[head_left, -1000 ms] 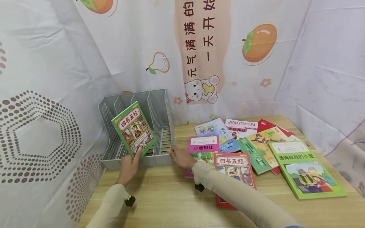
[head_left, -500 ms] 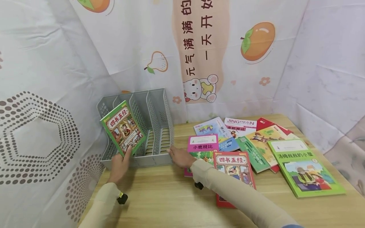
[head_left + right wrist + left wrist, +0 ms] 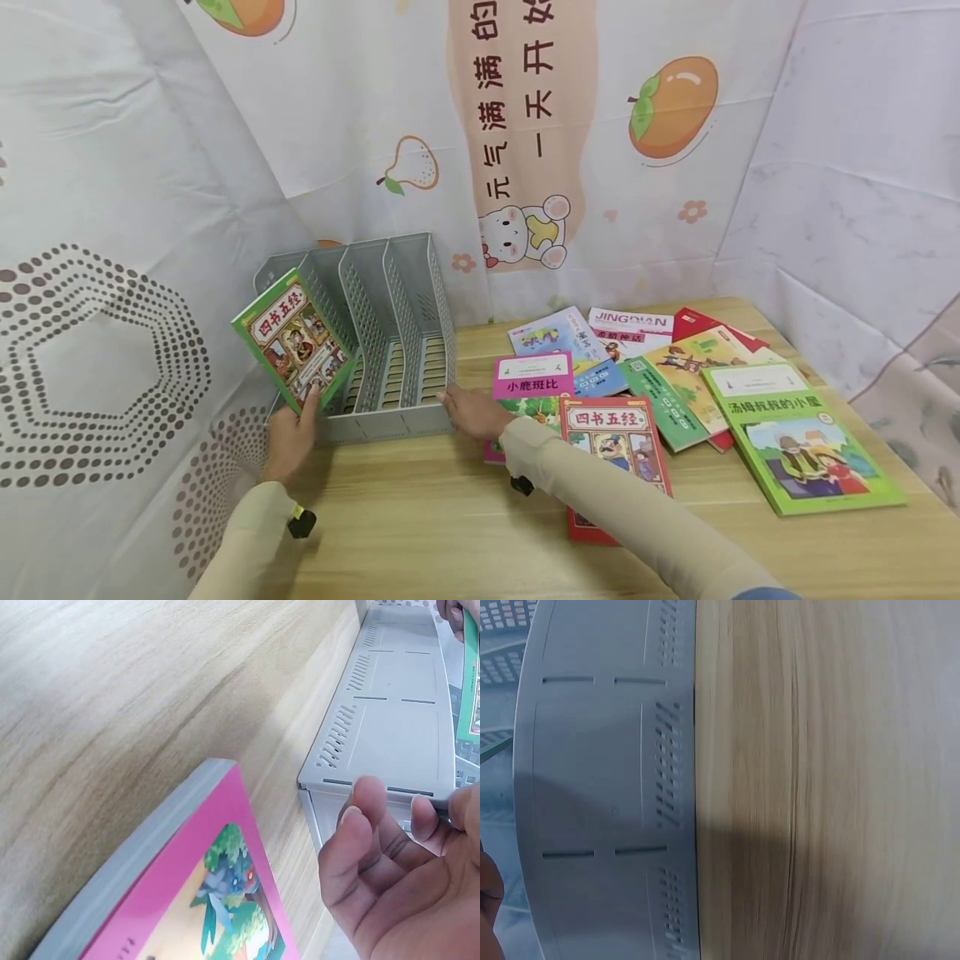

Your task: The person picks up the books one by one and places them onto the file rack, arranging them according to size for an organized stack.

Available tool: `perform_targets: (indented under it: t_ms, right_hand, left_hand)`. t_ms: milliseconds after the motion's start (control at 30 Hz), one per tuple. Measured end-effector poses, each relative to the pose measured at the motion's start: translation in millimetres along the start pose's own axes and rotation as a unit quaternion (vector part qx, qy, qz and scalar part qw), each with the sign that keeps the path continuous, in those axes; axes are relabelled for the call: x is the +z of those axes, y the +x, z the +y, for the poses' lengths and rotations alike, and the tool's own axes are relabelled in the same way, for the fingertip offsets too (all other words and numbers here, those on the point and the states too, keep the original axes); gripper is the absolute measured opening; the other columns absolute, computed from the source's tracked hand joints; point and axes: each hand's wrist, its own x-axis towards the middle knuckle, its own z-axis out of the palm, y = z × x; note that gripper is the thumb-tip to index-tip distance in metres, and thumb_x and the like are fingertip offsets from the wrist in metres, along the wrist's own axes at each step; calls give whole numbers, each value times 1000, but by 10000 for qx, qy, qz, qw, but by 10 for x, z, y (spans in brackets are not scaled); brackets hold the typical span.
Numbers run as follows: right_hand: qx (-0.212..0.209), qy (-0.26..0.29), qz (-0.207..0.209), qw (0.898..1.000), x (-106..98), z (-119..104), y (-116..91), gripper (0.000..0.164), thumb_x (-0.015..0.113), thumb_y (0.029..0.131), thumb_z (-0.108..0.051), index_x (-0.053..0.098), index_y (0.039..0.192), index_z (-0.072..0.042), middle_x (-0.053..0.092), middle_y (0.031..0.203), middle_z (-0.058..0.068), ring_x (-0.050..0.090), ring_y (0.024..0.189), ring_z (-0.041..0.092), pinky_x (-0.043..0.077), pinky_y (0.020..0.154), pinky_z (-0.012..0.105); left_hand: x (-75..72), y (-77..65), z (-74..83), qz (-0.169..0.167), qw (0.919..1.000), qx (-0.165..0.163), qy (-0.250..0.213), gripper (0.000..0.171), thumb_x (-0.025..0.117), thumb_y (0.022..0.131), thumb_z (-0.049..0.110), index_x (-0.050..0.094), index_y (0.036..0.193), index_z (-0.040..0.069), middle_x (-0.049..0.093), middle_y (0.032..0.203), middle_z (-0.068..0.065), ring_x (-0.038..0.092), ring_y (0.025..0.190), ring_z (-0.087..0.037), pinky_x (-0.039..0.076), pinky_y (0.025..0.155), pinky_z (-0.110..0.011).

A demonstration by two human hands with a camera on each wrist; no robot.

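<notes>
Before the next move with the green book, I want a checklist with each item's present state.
1. Green book held by the left hand: ok.
2. Right hand on the gray rack, at its near right corner: ok.
3. Green book upright: not ok, it is tilted.
4. Green book lined up to fit inside: cannot tell, it hides part of the rack's left side.
5. Pink book apart from the rack: ok.

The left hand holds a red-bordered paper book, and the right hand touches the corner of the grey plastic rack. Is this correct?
Not quite: the rectangular book in the left hand is green-bordered, as the head view shows. The rest stands.
</notes>
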Motion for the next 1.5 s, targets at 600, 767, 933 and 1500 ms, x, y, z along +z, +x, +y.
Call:
perform_targets:
  t_ms: [600,767,933,1500]
  right_hand:
    - [237,249,-87,9994,-19,-6,25,39,31,114,-37,54,129,-10,68,94,9,49,49,14,46,53,32]
    - [258,196,-143,9994,7,-7,27,38,33,114,-35,53,131,-7,64,82,8,47,47,14,46,52,32]
    - [314,157,-137,9993,8,-18,41,37,33,114,-36,53,127,-8,61,74,9,44,43,14,44,51,32]
    - [362,408,-134,9984,10,-27,22,32,36,113,-37,55,118,-12,57,70,4,51,48,16,44,50,31]
  left_hand:
    - [-288,90,-318,117,9954,-664,680,66,42,110,45,34,54,11,31,46,-3,31,42,-23,29,45,-36]
    - [-361,117,-404,-187,9904,-708,1169,67,40,110,47,36,55,9,37,48,-7,37,45,-25,31,47,-38]
    - [-424,215,-416,-636,9837,-835,1458,66,37,109,53,40,60,9,40,52,-7,40,46,-25,33,47,-37]
    - [-411,484,-398,-1686,9617,-1051,1886,67,19,109,56,44,68,9,47,62,-11,50,57,-29,37,55,-41]
